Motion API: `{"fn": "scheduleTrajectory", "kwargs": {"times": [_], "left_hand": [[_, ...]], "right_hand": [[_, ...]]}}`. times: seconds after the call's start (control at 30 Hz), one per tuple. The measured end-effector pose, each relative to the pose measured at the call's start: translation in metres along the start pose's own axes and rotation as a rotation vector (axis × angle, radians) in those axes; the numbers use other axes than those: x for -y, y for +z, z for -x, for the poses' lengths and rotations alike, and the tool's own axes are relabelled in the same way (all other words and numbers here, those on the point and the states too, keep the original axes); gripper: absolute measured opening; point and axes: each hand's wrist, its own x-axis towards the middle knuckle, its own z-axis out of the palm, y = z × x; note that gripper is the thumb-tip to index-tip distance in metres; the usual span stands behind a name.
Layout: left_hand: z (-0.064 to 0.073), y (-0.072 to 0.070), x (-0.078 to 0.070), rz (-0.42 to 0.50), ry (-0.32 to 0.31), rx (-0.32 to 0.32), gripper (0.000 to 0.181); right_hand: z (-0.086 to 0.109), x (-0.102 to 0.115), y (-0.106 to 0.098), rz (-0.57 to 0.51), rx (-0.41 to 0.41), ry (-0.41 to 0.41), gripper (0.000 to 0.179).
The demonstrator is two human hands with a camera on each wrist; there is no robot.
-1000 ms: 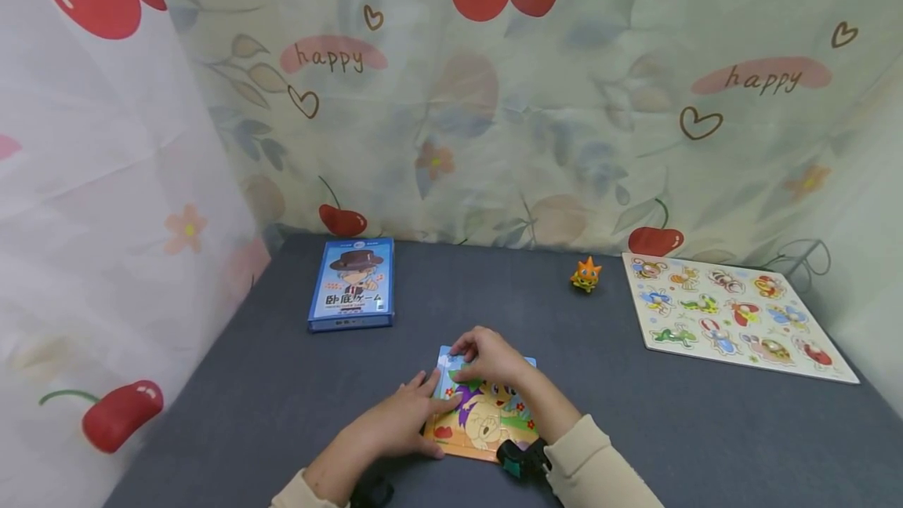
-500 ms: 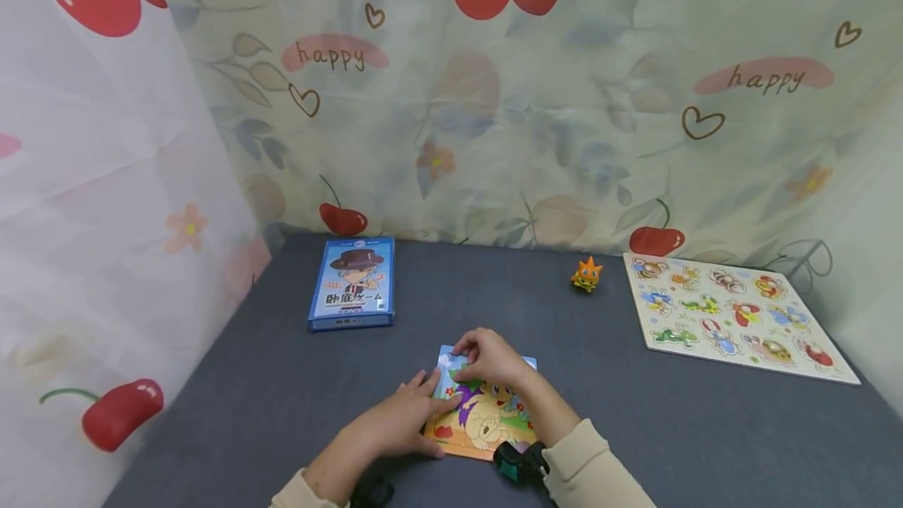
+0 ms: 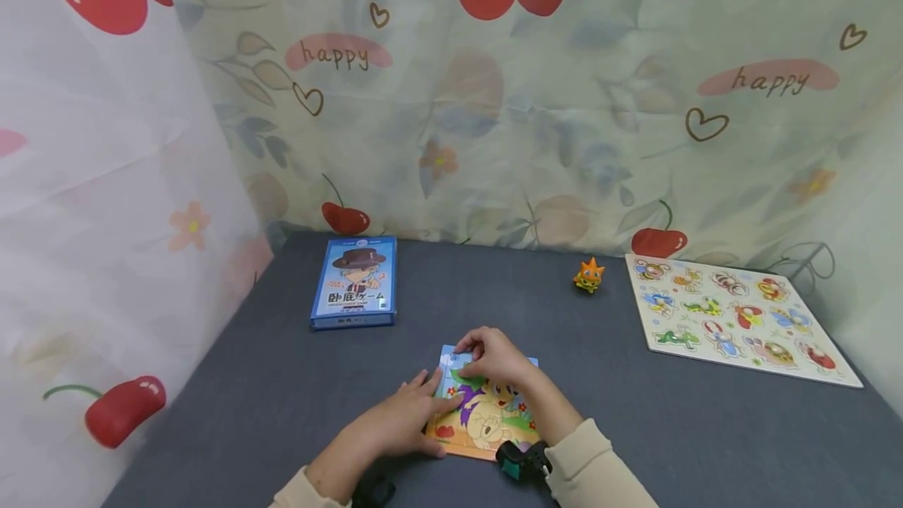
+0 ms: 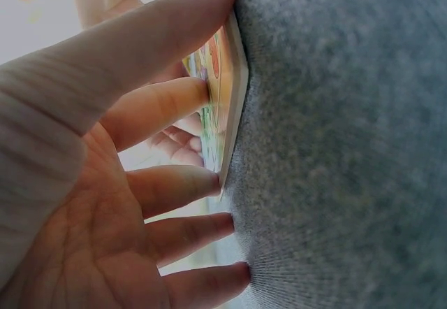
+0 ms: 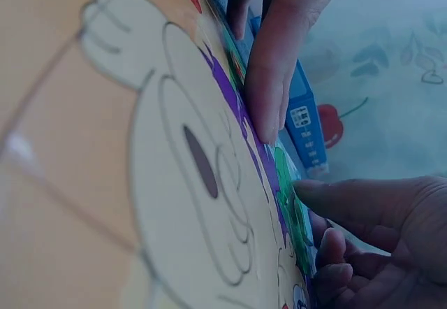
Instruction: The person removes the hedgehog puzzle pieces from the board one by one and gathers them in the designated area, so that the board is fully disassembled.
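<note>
A small jigsaw puzzle (image 3: pixel 487 426) with a purple-haired cartoon figure lies flat on the dark table, its seams showing in the right wrist view. My left hand (image 3: pixel 404 418) spreads along its left side. The left thumb (image 4: pixel 150 40) is at the near edge and the index finger (image 4: pixel 164 108) touches the picture, while other fingertips reach the edge and cloth. At the top left corner, my right hand (image 3: pixel 496 357) pinches a puzzle piece (image 3: pixel 462 363) between thumb and curled fingers. Its thumb (image 5: pixel 349 200) lies against the green leaf area; the fingers partly hide the piece.
A blue game box (image 3: pixel 355 282) lies at the back left. An orange spiky toy figure (image 3: pixel 589 276) stands at the back, left of a white insect peg board (image 3: pixel 741 318). Patterned curtain (image 3: pixel 437 100) hangs behind the table. Dark wrist straps (image 3: pixel 520 461) overlap the puzzle's near edge.
The head view has shifted very slightly. Both hands and the puzzle keep nearly the same position.
</note>
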Motion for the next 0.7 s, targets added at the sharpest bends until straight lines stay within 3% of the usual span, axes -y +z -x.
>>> {"fn": "scheduleTrajectory", "kwargs": {"times": [0.4, 0.7], "left_hand": [[-0.0022, 0.0007, -0.0001, -0.011, -0.013, 0.008, 0.063], [-0.0028, 0.0, 0.0003, -0.007, -0.004, 0.006, 0.064]], "right_hand": [[0.0047, -0.0009, -0.0047, 0.01, -0.103, 0.093, 0.006], [0.0042, -0.0032, -0.0061, -0.087, -0.071, 0.072, 0.008]]}}
